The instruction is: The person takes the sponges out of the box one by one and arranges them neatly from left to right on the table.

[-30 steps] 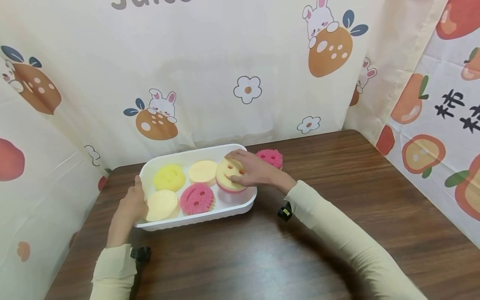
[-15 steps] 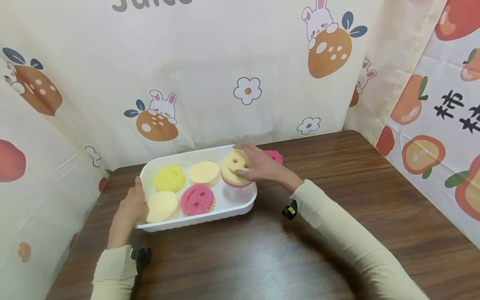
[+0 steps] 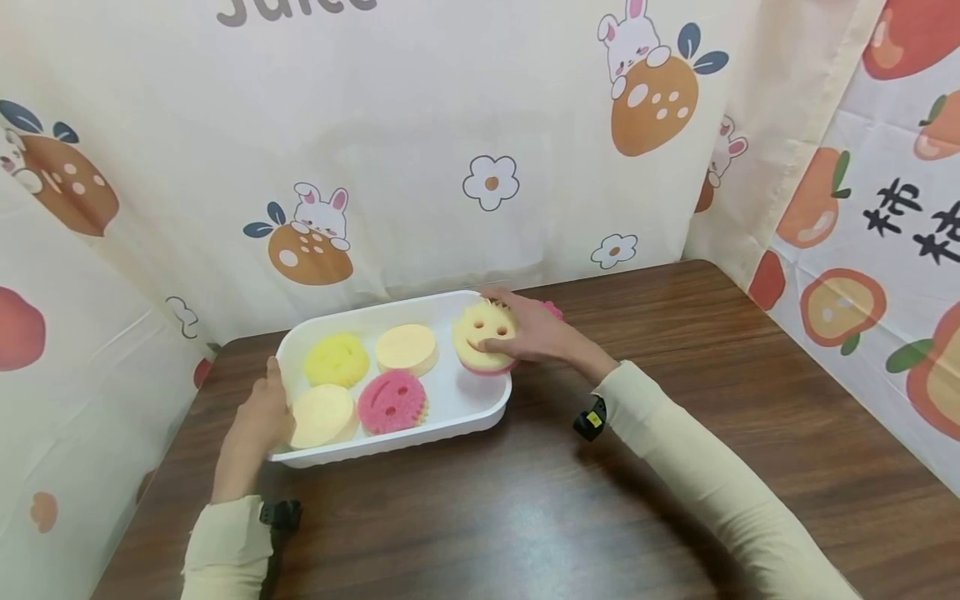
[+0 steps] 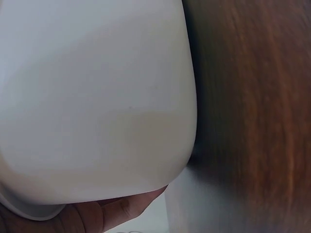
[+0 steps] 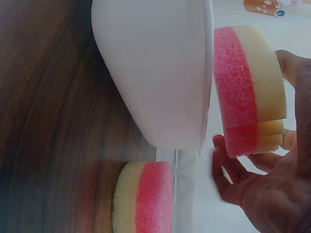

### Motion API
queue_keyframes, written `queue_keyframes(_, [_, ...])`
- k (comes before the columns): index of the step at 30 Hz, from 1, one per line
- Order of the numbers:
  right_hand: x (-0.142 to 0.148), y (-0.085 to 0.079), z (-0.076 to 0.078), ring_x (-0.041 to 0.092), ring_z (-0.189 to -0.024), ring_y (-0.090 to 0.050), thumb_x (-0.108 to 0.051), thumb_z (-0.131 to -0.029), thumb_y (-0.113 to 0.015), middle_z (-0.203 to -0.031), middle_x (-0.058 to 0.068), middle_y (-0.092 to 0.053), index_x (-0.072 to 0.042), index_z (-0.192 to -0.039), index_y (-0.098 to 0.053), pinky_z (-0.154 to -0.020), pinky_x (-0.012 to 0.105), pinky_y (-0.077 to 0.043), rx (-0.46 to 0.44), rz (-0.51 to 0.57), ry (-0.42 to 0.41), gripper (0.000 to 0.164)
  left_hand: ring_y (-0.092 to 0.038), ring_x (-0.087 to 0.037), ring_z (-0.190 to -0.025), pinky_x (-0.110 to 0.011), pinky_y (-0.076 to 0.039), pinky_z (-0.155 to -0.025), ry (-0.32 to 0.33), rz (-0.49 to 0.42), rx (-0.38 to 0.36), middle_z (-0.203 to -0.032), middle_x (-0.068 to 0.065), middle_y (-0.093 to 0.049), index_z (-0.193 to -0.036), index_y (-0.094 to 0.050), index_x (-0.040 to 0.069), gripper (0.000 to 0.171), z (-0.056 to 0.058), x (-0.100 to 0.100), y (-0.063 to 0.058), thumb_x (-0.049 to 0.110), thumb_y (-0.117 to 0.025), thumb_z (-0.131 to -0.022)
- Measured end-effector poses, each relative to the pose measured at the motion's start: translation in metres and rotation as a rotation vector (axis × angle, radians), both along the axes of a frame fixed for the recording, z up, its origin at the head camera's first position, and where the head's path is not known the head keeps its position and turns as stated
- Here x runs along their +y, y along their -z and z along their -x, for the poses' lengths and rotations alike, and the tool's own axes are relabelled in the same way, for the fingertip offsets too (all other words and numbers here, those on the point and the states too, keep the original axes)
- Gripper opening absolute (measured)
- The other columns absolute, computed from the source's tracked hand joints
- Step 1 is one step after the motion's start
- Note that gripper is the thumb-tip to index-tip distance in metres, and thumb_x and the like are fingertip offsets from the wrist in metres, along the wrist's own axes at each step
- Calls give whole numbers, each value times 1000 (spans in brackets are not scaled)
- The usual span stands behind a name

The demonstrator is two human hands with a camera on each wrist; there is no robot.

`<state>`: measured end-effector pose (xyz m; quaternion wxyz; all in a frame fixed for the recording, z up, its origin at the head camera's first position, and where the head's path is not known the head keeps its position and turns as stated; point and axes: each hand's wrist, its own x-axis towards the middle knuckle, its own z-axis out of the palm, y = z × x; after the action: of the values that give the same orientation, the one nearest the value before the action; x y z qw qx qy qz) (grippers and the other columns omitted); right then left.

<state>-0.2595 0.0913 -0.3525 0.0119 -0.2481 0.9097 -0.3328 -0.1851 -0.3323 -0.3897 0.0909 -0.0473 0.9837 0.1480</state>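
Note:
My right hand pinches a cream and pink smiley-face sponge, its cream side turned toward me. The sponge is just above the right end of a white plastic tray; in the right wrist view the sponge overlaps the tray's rim. With my left hand I grip the tray's left end, fingers at its rim. Inside the tray lie a bright yellow smiley sponge, a pink smiley sponge and two plain cream round sponges, one at the back and one in front.
Another pink sponge, mostly hidden behind my right hand, lies on the brown wooden table beyond the tray's right end. A printed curtain hangs close behind the tray and the table's back edge.
My right hand has moved the held sponge rightward, from over the tray's inside toward its right rim. It now covers more of the pink sponge on the table. The left hand stays put.

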Motion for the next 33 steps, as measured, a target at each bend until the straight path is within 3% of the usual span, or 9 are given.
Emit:
queue_keyframes(8, [9,5,1,22,-119,-55,-56,-77,-75,-135,3,-60,-27,-147,-45,-103,44,-44,-36,17,28,81,-54,-57,-97,-67,-48,-86,5,-4,-8,-139,-52,-23,-149,20,-12,91,-3,0,1,4,-48,-90])
queue_keyframes(15, [21,10,3,23,-118,-53,-50,-78,-77,-139,1,-57,-35,-144,-49,-103,43,-42,-152,105,62,73,-55,-52,-91,-64,-50,-82,-6,-4,-12,-138,-51,-24,-149,21,-11,94,-2,-3,4,4,-51,-89])
queue_keyframes(26, [37,9,7,25,-115,-50,-48,-86,-71,-136,7,-54,-32,-144,-48,-95,37,-40,-229,222,79,65,-54,-55,-93,-67,-48,-84,20,-1,31,-136,-52,-26,-149,18,-13,89,-1,-3,4,4,-46,-91])
queue_keyframes(33, [48,11,12,27,-123,-46,-48,-88,-68,-146,9,-48,-28,-147,-45,-103,44,-38,-243,235,101,66,-54,-57,-97,-68,-47,-85,17,7,32,-137,-52,-26,-149,18,-13,88,2,-3,5,4,-45,-91])
